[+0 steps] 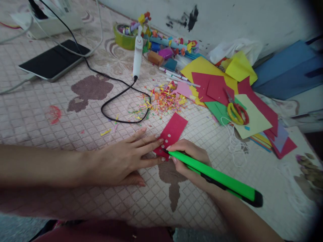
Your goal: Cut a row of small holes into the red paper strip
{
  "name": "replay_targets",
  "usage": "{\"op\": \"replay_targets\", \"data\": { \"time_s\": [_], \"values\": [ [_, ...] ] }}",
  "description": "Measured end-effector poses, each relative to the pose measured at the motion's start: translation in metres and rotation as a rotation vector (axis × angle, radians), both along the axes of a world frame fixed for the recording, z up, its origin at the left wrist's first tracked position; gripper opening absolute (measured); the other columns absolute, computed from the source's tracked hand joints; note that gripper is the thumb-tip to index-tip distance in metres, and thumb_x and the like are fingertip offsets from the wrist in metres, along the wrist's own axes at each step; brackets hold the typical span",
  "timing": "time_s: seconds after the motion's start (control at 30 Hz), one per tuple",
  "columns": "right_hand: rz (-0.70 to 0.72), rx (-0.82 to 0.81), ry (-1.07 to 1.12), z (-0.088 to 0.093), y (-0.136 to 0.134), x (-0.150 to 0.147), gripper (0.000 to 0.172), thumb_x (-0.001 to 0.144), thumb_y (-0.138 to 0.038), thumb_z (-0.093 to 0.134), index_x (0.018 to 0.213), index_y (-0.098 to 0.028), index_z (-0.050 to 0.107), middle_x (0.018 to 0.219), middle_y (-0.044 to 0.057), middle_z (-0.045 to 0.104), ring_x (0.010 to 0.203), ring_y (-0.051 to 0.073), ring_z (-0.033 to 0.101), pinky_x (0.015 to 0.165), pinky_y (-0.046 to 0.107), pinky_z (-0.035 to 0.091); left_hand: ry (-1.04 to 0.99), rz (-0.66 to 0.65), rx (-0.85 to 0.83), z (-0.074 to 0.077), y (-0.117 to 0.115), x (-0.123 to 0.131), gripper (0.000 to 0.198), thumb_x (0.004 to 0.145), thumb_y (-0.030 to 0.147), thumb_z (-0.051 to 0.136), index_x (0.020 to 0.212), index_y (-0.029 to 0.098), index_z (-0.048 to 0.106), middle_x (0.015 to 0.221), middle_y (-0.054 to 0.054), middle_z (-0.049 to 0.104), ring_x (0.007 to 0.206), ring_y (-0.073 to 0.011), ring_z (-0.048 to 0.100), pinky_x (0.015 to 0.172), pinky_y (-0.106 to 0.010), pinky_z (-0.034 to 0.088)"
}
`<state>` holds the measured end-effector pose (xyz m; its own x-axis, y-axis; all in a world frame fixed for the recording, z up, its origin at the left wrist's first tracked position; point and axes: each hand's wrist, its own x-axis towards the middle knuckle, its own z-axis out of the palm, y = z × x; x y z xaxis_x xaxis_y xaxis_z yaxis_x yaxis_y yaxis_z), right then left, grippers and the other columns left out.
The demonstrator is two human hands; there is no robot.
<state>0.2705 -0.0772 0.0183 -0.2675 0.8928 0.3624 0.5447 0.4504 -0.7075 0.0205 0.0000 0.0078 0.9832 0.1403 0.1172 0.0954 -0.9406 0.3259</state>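
Observation:
A red paper strip with a few small pale holes lies aslant on the patterned cloth. My left hand is flat and spread, its fingertips pressing on the strip's left edge. From the other side my right hand grips a bright green utility knife with a black end. The knife's dark tip touches the lower part of the strip, close to my left fingers. Beyond the strip is a heap of tiny coloured paper scraps.
Scissors rest on coloured paper sheets at right, beside white string. A looped black cord runs to a slim white tool. A tape roll, a dark tablet and a power strip are farther back.

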Motion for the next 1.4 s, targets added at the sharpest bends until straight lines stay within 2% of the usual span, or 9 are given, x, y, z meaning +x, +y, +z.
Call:
{"op": "replay_targets", "data": {
  "time_s": [0.27,0.5,0.73,1.07,1.23,1.4],
  "values": [
    [-0.016,0.023,-0.008,0.002,0.002,-0.001,0.028,0.083,-0.004,0.058,0.1,-0.025,0.067,0.089,0.001,0.075,0.081,0.015,0.073,0.074,0.027,0.06,0.034,-0.004,0.025,-0.002,-0.001,0.0,0.071,0.096,0.046,0.066,0.158,0.024,0.04,0.166,-0.019,0.033,0.157,-0.0378,0.026,0.124,-0.063,0.025],
    [0.015,-0.018,0.008,0.004,0.001,0.001,0.027,0.085,-0.006,0.059,0.103,-0.024,0.068,0.091,0.002,0.074,0.084,0.016,0.072,0.074,0.028,0.06,-0.032,-0.021,0.056,0.0,0.001,0.0,0.065,0.098,0.046,0.065,0.155,0.019,0.046,0.157,-0.02,0.05,0.154,-0.0368,0.034,0.128,-0.062,0.015],
    [0.026,-0.007,0.034,-0.003,0.001,0.003,0.025,0.086,-0.007,0.061,0.104,-0.022,0.068,0.092,0.002,0.074,0.085,0.015,0.071,0.076,0.027,0.059,0.002,-0.062,0.012,-0.003,0.011,-0.002,0.069,0.097,0.047,0.066,0.156,0.021,0.045,0.167,-0.021,0.029,0.156,-0.0424,0.025,0.125,-0.067,0.018],
    [0.018,-0.012,0.005,0.0,0.001,0.004,0.027,0.085,-0.004,0.059,0.102,-0.022,0.068,0.09,0.003,0.073,0.082,0.015,0.071,0.074,0.026,0.059,0.033,-0.039,0.033,-0.002,0.008,-0.002,0.07,0.097,0.048,0.066,0.157,0.023,0.043,0.169,-0.02,0.027,0.157,-0.0416,0.022,0.125,-0.066,0.019],
    [0.005,-0.021,0.004,0.001,0.001,0.003,0.026,0.084,-0.004,0.059,0.101,-0.022,0.069,0.086,0.002,0.072,0.078,0.014,0.07,0.07,0.025,0.058,0.002,-0.035,0.051,-0.004,0.006,-0.003,0.071,0.097,0.048,0.065,0.158,0.022,0.041,0.167,-0.019,0.033,0.158,-0.0367,0.022,0.127,-0.061,0.018],
    [0.025,-0.014,-0.001,0.001,0.002,0.004,0.027,0.085,-0.005,0.059,0.102,-0.023,0.068,0.088,0.002,0.073,0.081,0.015,0.071,0.072,0.027,0.059,-0.013,-0.015,0.071,-0.004,0.003,-0.003,0.063,0.101,0.046,0.06,0.157,0.021,0.043,0.161,-0.018,0.045,0.157,-0.0325,0.028,0.128,-0.059,0.018]
  ]
}}
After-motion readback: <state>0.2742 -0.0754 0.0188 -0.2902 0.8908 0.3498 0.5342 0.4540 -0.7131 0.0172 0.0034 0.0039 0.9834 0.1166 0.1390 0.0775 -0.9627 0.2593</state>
